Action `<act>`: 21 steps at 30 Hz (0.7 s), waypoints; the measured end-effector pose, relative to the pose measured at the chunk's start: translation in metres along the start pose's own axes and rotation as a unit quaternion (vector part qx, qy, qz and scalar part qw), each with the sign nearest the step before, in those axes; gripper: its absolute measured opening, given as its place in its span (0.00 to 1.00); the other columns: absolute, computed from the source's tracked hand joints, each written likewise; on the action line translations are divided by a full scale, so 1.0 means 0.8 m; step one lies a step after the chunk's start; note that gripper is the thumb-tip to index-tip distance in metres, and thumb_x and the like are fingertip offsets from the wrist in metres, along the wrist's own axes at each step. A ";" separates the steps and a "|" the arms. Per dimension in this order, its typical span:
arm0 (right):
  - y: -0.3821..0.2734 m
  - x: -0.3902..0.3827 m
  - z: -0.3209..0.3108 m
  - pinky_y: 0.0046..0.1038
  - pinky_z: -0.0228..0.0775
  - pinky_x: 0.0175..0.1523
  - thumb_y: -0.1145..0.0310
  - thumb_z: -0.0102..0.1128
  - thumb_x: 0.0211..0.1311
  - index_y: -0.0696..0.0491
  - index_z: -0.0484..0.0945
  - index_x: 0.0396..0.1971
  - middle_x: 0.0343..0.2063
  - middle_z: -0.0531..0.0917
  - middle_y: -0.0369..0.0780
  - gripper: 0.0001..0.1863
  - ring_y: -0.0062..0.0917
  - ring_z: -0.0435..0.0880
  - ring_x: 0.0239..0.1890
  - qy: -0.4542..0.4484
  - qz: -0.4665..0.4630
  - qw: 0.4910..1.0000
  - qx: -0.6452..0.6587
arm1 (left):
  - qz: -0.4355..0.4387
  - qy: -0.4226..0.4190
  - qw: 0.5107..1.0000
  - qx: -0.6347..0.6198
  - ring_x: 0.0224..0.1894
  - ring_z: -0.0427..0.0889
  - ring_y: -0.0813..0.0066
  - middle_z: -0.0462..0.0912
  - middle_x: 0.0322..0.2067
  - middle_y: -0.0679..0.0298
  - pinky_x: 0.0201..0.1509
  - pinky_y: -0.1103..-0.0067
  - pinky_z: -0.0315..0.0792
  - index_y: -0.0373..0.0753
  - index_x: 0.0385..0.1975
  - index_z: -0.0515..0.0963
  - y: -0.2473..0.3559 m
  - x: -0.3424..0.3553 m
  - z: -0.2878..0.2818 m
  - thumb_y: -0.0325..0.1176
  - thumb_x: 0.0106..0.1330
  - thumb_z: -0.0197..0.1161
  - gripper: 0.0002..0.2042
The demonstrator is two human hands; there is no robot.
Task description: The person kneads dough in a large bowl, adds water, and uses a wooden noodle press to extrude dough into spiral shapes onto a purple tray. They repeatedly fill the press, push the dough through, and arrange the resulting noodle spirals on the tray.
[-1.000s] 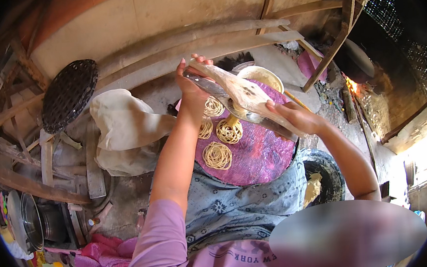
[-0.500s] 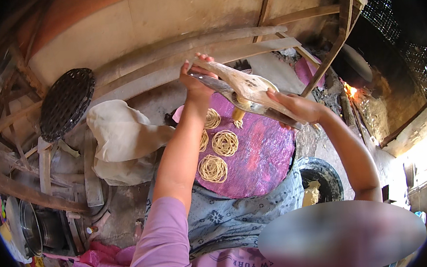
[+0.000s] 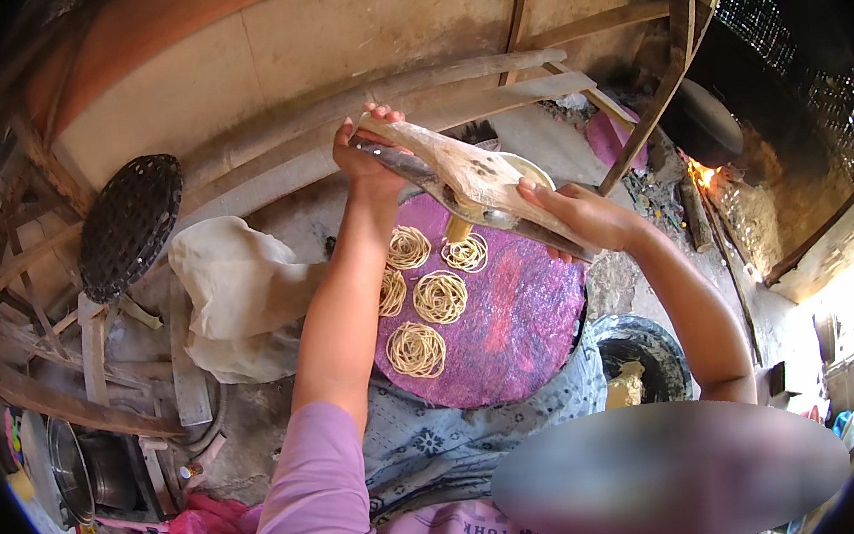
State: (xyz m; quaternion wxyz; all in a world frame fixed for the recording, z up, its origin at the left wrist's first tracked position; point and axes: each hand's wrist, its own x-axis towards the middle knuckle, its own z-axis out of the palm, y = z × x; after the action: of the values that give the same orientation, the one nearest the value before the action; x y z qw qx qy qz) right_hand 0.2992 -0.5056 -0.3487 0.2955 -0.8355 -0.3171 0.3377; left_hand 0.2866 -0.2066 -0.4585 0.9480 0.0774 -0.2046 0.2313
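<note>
My left hand (image 3: 369, 161) grips the upper-left end of a hand press (image 3: 464, 164), whose pale wooden lever lies over a dark metal bar. My right hand (image 3: 584, 219) is closed around its lower-right end. A yellowish cylinder (image 3: 459, 227) points down from the press, with noodle strands forming a small coil (image 3: 467, 259) below it. Several other round coils of noodles (image 3: 439, 296) lie on a round pink-purple surface (image 3: 523, 345) over my patterned cloth-covered lap.
A cream cloth (image 3: 233, 282) and a black perforated tray (image 3: 133, 225) lie left, among wooden planks (image 3: 138, 420). A dark tub with dough (image 3: 634, 346) is at right. Beyond it a fire (image 3: 702, 170) burns near a dark pan (image 3: 701, 120). Metal pots (image 3: 102, 468) stand lower left.
The press, held by both hands, has shifted slightly up and left. The coil under the cylinder has grown from hanging strands into a ring. The pink surface shows more fully below the press.
</note>
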 end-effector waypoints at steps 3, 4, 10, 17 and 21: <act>0.006 -0.009 -0.006 0.23 0.70 0.22 0.27 0.37 0.62 0.59 0.79 0.31 0.16 0.77 0.38 0.43 0.22 0.78 0.16 -0.015 0.032 0.999 0.002 | -0.011 0.027 0.999 -0.019 0.35 0.73 0.62 0.74 0.26 0.61 0.45 0.67 0.69 0.40 0.32 0.72 -0.004 -0.014 -0.002 0.46 0.58 0.43 0.16; 0.008 -0.012 -0.011 0.23 0.70 0.22 0.27 0.36 0.62 0.58 0.80 0.30 0.16 0.77 0.39 0.43 0.22 0.78 0.17 -0.013 0.040 0.999 -0.013 | -0.005 0.061 0.998 -0.029 0.35 0.73 0.62 0.74 0.26 0.61 0.45 0.67 0.69 0.40 0.32 0.71 -0.010 -0.015 -0.005 0.46 0.58 0.43 0.16; 0.019 0.016 -0.009 0.26 0.71 0.31 0.26 0.35 0.62 0.59 0.81 0.34 0.16 0.78 0.37 0.46 0.22 0.81 0.22 0.007 0.077 0.994 -0.076 | -0.002 0.030 1.000 0.007 0.36 0.75 0.67 0.75 0.28 0.67 0.47 0.66 0.71 0.43 0.30 0.73 -0.027 -0.014 -0.032 0.41 0.53 0.50 0.11; 0.021 0.054 0.001 0.24 0.67 0.23 0.27 0.34 0.64 0.53 0.79 0.32 0.16 0.74 0.36 0.40 0.20 0.76 0.18 -0.083 -0.021 0.994 0.062 | 0.008 -0.032 0.994 0.103 0.38 0.77 0.69 0.77 0.29 0.69 0.49 0.63 0.70 0.44 0.31 0.74 0.024 0.021 -0.043 0.43 0.53 0.59 0.11; 0.003 0.078 -0.014 0.22 0.65 0.20 0.26 0.31 0.63 0.53 0.76 0.32 0.16 0.74 0.36 0.41 0.19 0.75 0.17 -0.074 -0.007 0.997 -0.012 | 0.026 -0.005 0.998 0.058 0.37 0.74 0.67 0.75 0.28 0.66 0.47 0.65 0.70 0.42 0.31 0.73 0.032 0.040 -0.056 0.43 0.52 0.56 0.12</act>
State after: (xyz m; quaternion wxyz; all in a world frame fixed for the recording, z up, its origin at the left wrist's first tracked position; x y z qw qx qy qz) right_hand 0.3440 -0.4646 -0.3673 0.2636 -0.8093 -0.3478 0.3932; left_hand 0.3160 -0.1607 -0.4840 0.9346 0.1279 -0.1978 0.2664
